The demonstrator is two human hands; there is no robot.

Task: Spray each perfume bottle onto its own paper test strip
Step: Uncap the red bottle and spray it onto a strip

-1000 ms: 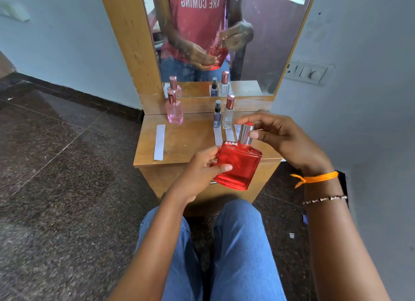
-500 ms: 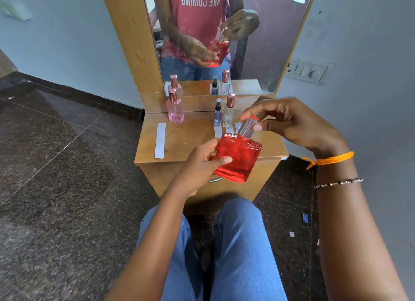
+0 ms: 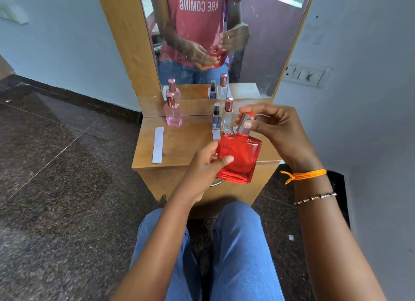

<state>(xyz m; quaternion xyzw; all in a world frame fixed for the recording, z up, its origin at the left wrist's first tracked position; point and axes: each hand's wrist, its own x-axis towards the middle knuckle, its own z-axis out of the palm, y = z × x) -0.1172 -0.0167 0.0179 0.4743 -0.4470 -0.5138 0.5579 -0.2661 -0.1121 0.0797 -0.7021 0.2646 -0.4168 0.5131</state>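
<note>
The red perfume bottle (image 3: 239,160) sits in mid-air just in front of the counter (image 3: 179,148), at the centre of the view and tilted slightly toward 1 o'clock. The left hand (image 3: 205,166) grips its lower left side, thumb laid across the front face and fingers curled behind. The right hand (image 3: 272,130), coming in from 3 o'clock, pinches the silver cap (image 3: 245,124) between thumb and fingertips — whether the cap is seated on the neck or lifted free of it, I cannot tell.

On the counter beyond, a pink bottle (image 3: 173,114) with a rose-gold cap stands at 10 o'clock from the red one, near the base of the mirror (image 3: 213,35). A small dark spray bottle (image 3: 216,116) and a clear bottle (image 3: 227,115) with a rose-gold cap stand just beside each other at 12 o'clock. One paper test strip (image 3: 157,144) lies flat at 9 o'clock, reaching toward the counter's front edge — a second strip (image 3: 216,134) shows in front of the dark bottle, partly hidden by the red one.

The right wrist carries an orange thread (image 3: 303,175) and a beaded bracelet (image 3: 315,197). Blue jeans (image 3: 240,251) fill the lower view at 6 o'clock.
</note>
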